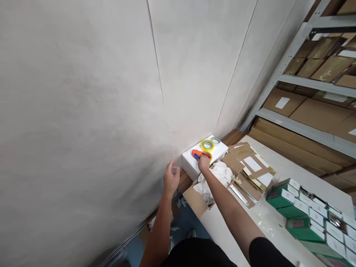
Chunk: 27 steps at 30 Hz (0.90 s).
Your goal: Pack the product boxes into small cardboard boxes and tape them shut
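My right hand [204, 163] is closed around the handle of an orange and blue tape dispenser [197, 153], over a white box [190, 164] by the wall. Part of a yellow-edged tape roll shows on the dispenser beside my fingers. Just behind it on the box lie a yellow roll of tape [204, 141] and a smaller, nearly used-up clear roll [216, 140]. My left hand [171, 178] hovers to the left of the box, near the wall, with its fingers apart and nothing in it.
An open carton [196, 202] with crumpled white paper [222, 172] stands below my right forearm. Flattened cardboard [247, 155] lies beside it on the white table [274, 157]. Several green and white boxes [311, 215] are at the right. Shelves of brown cartons [319, 115] stand behind.
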Motion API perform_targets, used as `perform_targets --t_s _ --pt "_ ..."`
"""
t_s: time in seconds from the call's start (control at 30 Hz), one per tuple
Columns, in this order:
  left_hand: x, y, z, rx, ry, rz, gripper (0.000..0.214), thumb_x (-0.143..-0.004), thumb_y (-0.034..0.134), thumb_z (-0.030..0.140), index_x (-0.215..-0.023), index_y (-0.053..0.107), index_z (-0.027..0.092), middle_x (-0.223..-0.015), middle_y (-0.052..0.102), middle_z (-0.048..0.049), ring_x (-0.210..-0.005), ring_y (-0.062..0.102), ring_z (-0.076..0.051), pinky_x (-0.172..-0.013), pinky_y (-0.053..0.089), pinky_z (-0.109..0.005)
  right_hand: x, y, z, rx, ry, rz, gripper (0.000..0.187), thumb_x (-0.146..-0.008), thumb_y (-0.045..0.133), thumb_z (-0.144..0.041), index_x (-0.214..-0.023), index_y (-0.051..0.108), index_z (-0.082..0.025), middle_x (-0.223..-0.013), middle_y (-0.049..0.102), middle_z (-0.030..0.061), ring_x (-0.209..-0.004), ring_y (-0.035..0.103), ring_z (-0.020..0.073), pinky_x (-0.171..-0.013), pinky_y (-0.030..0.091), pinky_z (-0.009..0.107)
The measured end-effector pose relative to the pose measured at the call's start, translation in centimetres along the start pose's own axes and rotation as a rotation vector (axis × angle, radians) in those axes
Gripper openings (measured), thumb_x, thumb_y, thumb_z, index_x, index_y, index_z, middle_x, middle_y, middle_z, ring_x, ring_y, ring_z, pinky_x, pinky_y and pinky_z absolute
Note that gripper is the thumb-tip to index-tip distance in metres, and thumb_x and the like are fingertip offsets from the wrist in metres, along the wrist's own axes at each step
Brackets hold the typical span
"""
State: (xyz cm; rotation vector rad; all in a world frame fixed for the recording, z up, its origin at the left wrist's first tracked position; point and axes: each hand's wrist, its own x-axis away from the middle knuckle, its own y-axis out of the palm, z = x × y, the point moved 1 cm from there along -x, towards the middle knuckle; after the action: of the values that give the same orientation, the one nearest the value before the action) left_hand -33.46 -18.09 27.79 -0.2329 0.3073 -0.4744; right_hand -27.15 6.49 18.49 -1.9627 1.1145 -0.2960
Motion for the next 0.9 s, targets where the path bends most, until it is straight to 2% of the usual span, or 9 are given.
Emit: perform_targets --t_s 0.1,0.17,0.27,0.33,0.47,0.6,0.73,0.9 --pt "-0.3 0.1 -0.4 0.014 -0.012 -0.007 0.045 -0.095 0.058 0.032 -0.140 0.060 0.023 -0.136 0.065 -0.0136 -0.101 0.069 -0.020 -0.077 0.059 -0.030 0.0 -0.1 -0.2 0.046 0.046 0.025 0.022 -0.084 0.070 -0.016 -0.106 0.069 -0.012 -0.107 0.072 0.0218 -0.115 0.061 0.0333 -0.101 0.041 0.044" --pt "-0.6 0.8 -0.5 0.021 -0.013 -0.028 0.045 -0.095 0.058 0.032 -0.139 0.061 0.023 -0.136 0.065 -0.0134 -0.101 0.070 -0.021 -0.077 0.059 -0.031 0.6 -0.9 -0.2 0.040 0.011 0.039 0.033 -0.082 0.071 -0.019 -0.114 0.068 -0.012 -0.117 0.070 0.0221 -0.123 0.057 0.0348 -0.107 0.040 0.047" --pt "-1.1 3.1 -0.2 0.028 0.004 -0.107 0.043 -0.094 0.058 0.029 -0.135 0.063 0.022 -0.135 0.066 -0.0132 -0.100 0.070 -0.022 -0.078 0.060 -0.033 2.3 -2.9 0.2 -0.025 -0.065 0.115 0.042 -0.087 0.065 -0.023 -0.128 0.064 -0.015 -0.132 0.065 0.0193 -0.129 0.054 0.0328 -0.111 0.040 0.047" --pt "-1.3 5.3 0.3 0.035 0.030 -0.176 0.041 -0.093 0.058 0.029 -0.133 0.064 0.022 -0.134 0.067 -0.0131 -0.101 0.070 -0.022 -0.079 0.060 -0.034 3.8 -4.6 0.9 -0.088 -0.083 0.182 0.042 -0.090 0.060 -0.025 -0.131 0.063 -0.017 -0.134 0.064 0.0168 -0.127 0.055 0.0307 -0.112 0.043 0.047" --pt "-0.8 11.0 2.2 0.092 0.083 -0.342 0.040 -0.093 0.059 0.028 -0.132 0.065 0.022 -0.133 0.068 -0.0123 -0.105 0.069 -0.022 -0.082 0.059 -0.033 7.3 -9.0 3.9 -0.193 -0.025 0.313 0.042 -0.091 0.059 -0.032 -0.131 0.065 -0.019 -0.133 0.066 0.0156 -0.128 0.058 0.0295 -0.113 0.045 0.047" --pt "1.3 17.8 5.0 0.167 0.108 -0.554 0.040 -0.093 0.060 0.031 -0.131 0.065 0.022 -0.134 0.068 -0.0122 -0.105 0.069 -0.022 -0.081 0.060 -0.032 11.6 -14.7 8.5 -0.245 0.154 0.431 0.042 -0.091 0.061 -0.034 -0.131 0.066 -0.021 -0.134 0.067 0.0155 -0.125 0.061 0.0306 -0.105 0.052 0.048" --pt "5.3 24.9 8.1 0.214 0.142 -0.784 0.040 -0.092 0.061 0.034 -0.131 0.066 0.022 -0.133 0.068 -0.0121 -0.106 0.070 -0.022 -0.083 0.060 -0.033 17.2 -20.8 13.7 -0.225 0.333 0.582 0.044 -0.090 0.062 -0.035 -0.131 0.067 -0.023 -0.132 0.069 0.0139 -0.121 0.063 0.0302 -0.100 0.055 0.048" --pt "12.6 32.3 11.5 0.240 0.165 -1.047 0.041 -0.092 0.063 0.036 -0.131 0.067 0.024 -0.128 0.071 -0.0118 -0.110 0.070 -0.024 -0.086 0.060 -0.035 25.9 -27.0 18.6 -0.200 0.548 0.773 0.045 -0.090 0.061 -0.038 -0.132 0.066 -0.022 -0.131 0.069 0.0136 -0.118 0.065 0.0286 -0.097 0.056 0.045"
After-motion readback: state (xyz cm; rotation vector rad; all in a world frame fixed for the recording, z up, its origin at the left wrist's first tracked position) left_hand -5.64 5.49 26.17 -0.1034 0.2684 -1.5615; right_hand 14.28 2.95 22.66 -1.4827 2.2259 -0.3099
